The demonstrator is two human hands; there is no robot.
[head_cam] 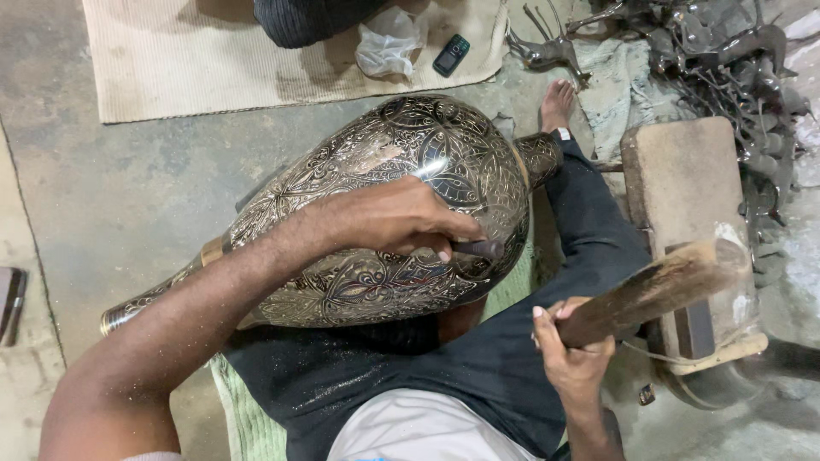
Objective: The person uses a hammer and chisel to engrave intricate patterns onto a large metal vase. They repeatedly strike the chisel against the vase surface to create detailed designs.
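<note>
A large engraved metal vase [401, 162] lies on its side across my lap, its narrow neck pointing down-left and its foot toward the right. My left hand [397, 224] rests on the vase's belly and grips a short dark chisel [480, 248] whose tip touches the engraved surface. My right hand [571, 348] is shut on the handle of a wooden mallet [658, 290], held raised to the right of the vase, apart from the chisel.
A beige mat [213, 60] lies at the top with a mobile phone [450, 55] and crumpled plastic [389, 43]. Metal deer figurines [726, 60] pile at top right. A stone block [683, 179] sits beside my right leg. Green cloth [248, 418] lies under me.
</note>
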